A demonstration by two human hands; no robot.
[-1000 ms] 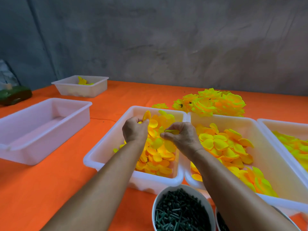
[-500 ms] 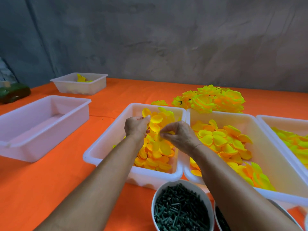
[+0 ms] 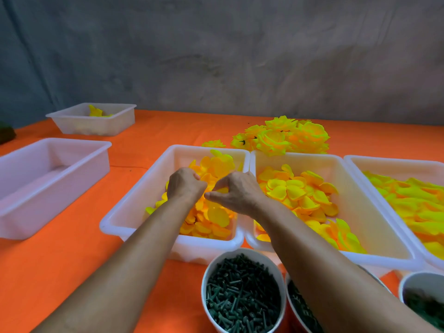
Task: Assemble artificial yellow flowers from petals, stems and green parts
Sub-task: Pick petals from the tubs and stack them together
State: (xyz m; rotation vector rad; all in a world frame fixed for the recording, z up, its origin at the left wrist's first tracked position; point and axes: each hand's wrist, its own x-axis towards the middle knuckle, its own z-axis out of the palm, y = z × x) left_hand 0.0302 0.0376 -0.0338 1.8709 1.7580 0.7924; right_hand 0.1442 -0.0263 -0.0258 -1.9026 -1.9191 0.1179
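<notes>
Reaching over a white plastic tray (image 3: 134, 212) heaped with yellow-orange petals (image 3: 216, 217), both bare hands meet above the pile. The left hand (image 3: 183, 185) has its fingers curled under, pressed down among the petals, though what they hold is hidden by the back of the hand. The right hand (image 3: 236, 192) is curled too, thumb and fingers drawn into a pinch just beside the left; what they pinch cannot be made out.

The petals are small, rounded and cupped, bright yellow shading to orange at the base, and look like thin fabric or foam. A second tray (image 3: 374, 227), touching the first on its right, holds larger petals (image 3: 298, 191) of the same colours, and a third tray (image 3: 394, 163) at the right edge holds greener-yellow ones (image 3: 418, 203). Behind the trays, finished yellow flowers (image 3: 283, 138) lie in a heap on the orange tabletop (image 3: 60, 272), several showing dark green centres.

Nearest the camera, a round white tub (image 3: 209, 270) is full of short dark green stem pegs (image 3: 242, 294); two more tubs to its right hold dark green parts, partly hidden by the right forearm. An empty-looking white tray (image 3: 31, 188) sits to the left, and a smaller one (image 3: 96, 123) behind it holds a few yellow pieces. No writing can be read anywhere.
</notes>
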